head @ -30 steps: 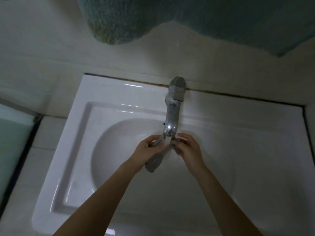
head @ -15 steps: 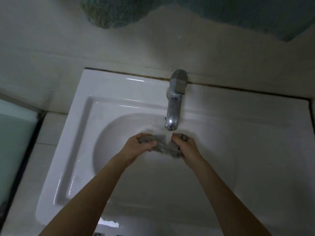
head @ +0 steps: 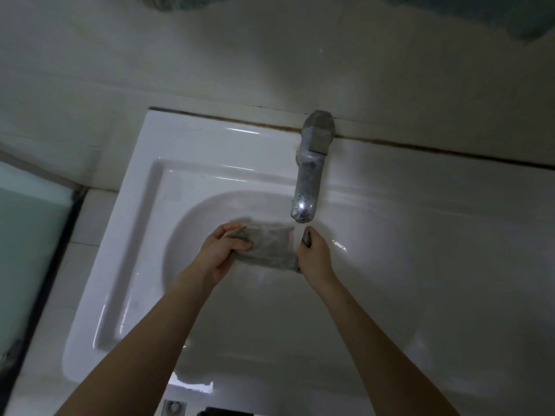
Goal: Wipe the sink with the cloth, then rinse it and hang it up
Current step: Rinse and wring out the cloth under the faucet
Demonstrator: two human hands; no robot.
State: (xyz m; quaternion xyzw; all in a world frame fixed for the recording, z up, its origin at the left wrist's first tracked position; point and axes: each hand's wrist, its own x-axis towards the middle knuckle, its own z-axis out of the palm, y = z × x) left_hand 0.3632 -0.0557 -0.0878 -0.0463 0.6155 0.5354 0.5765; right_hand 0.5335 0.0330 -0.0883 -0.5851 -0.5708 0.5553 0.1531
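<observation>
- Head view looks straight down on a white sink that stands against a pale wall.
- Two bare forearms come in from the bottom edge and meet over the round bowl of the sink.
- A grey cloth is stretched between the two hands, above the bowl and just under the spout of the tap.
- The left hand holds the left end of the cloth: the thumb presses on the near face and the fingers curl over the far edge.
- The right hand is closed like a fist round the right end, and a small bunch of cloth shows above the fist.
- I cannot tell if the lower edge of the cloth touches the bowl.
- The tap is of dull grey metal, with its base at the back rim of the sink and its spout pointing toward the person.
- A pale streak shows between spout and cloth, but it is too blurred to tell if it is water.
- A dark joint line runs between the back rim and the wall.
- At the top edge hangs a blue-green fluffy towel; only its lower part is seen.
- Left of the sink there is a pale tiled ledge, and beside it a greenish glass panel.
</observation>
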